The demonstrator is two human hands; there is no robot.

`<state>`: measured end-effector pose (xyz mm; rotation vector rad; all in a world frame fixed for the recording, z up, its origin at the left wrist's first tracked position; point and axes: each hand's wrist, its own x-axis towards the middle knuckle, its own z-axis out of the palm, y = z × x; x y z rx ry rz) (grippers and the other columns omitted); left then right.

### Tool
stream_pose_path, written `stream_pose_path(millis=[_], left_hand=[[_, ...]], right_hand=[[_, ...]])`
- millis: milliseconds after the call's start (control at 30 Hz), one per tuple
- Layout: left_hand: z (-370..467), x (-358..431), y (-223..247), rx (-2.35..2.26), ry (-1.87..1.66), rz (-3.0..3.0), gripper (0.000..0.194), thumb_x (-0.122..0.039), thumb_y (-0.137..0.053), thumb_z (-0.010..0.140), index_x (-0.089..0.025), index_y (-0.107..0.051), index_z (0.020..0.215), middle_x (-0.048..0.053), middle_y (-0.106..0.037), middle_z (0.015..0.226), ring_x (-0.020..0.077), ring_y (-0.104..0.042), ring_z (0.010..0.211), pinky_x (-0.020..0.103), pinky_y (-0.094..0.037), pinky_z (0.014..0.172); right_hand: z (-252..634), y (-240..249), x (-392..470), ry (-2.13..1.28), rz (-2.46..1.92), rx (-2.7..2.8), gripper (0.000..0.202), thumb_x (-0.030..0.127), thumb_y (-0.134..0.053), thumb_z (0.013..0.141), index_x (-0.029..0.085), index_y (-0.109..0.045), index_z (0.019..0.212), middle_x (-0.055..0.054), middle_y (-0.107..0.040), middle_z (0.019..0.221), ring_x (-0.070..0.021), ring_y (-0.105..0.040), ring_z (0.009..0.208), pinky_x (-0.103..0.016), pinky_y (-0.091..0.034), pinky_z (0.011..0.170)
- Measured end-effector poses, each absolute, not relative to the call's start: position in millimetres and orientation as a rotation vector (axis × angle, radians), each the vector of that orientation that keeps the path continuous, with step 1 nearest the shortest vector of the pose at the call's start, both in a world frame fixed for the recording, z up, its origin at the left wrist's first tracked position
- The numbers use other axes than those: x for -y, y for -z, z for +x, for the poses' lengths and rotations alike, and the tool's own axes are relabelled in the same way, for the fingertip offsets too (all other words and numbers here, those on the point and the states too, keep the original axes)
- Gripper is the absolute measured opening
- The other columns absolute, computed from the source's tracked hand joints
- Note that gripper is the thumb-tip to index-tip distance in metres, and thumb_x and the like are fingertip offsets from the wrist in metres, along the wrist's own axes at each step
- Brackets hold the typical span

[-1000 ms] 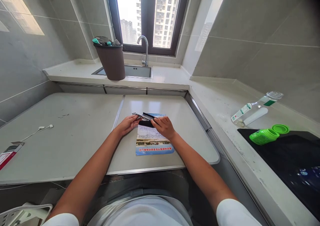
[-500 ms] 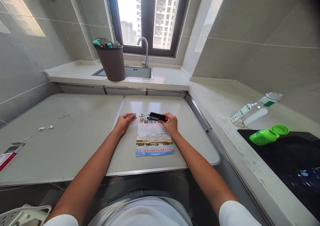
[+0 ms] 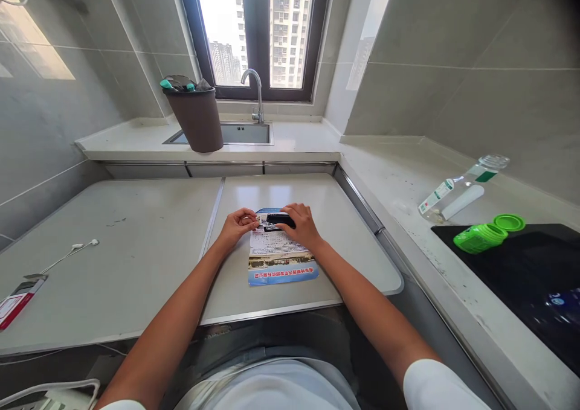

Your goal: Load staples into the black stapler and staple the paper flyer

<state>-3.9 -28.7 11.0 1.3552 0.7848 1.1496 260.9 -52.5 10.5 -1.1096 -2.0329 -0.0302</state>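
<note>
A black stapler point(image 3: 280, 219) lies in the grip of my right hand point(image 3: 301, 224), whose fingers wrap its right end. My left hand point(image 3: 236, 227) is pinched at the stapler's left end, fingertips close to its metal part. A small silvery piece, which looks like a strip of staples, was between those fingertips earlier; now the fingers mostly hide it. Under both the stapler and my fingertips is a printed leaflet point(image 3: 281, 259) with a blue lower edge, flat on the white folding table point(image 3: 158, 277).
White earphones point(image 3: 78, 246) and a red-and-white box point(image 3: 20, 301) lie on the table's left side. A brown bin point(image 3: 194, 120) stands by the sink point(image 3: 248, 133). On the right counter are a clear bottle point(image 3: 462, 186), a green container point(image 3: 481, 237) and a black cooktop point(image 3: 530, 271).
My right hand has brought the stapler slightly left and lower over the leaflet. My left hand has moved right, closing the gap to the stapler's end. The view has shifted a little.
</note>
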Motion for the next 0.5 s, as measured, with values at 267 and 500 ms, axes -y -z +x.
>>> stream_pose_path(millis=[267, 500], left_hand=[[3.6, 33.6, -10.8, -0.788, -1.017, 1.451, 0.047, -0.037, -0.101, 0.062, -0.017, -0.072, 0.093, 0.002, -0.070, 0.081, 0.0155, -0.068, 0.068, 0.027, -0.054, 0.066], [-3.2, 29.2, -16.4, -0.934, -1.141, 1.588, 0.041, -0.057, -0.081, 0.083, -0.018, -0.071, 0.094, 0.005, -0.071, 0.078, 0.0216, -0.069, 0.074, 0.035, -0.056, 0.079]], right_hand=[[230.4, -10.5, 67.7, 0.263, -0.615, 2.280, 0.013, 0.025, -0.059, 0.106, 0.026, -0.072, 0.110, -0.005, -0.077, 0.103, -0.0220, -0.065, 0.094, -0.039, -0.047, 0.090], [256.0, -16.6, 54.6, 0.136, -0.810, 2.116, 0.017, 0.026, -0.059, 0.106, 0.026, -0.074, 0.100, -0.004, -0.078, 0.099, -0.0213, -0.067, 0.094, -0.040, -0.047, 0.091]])
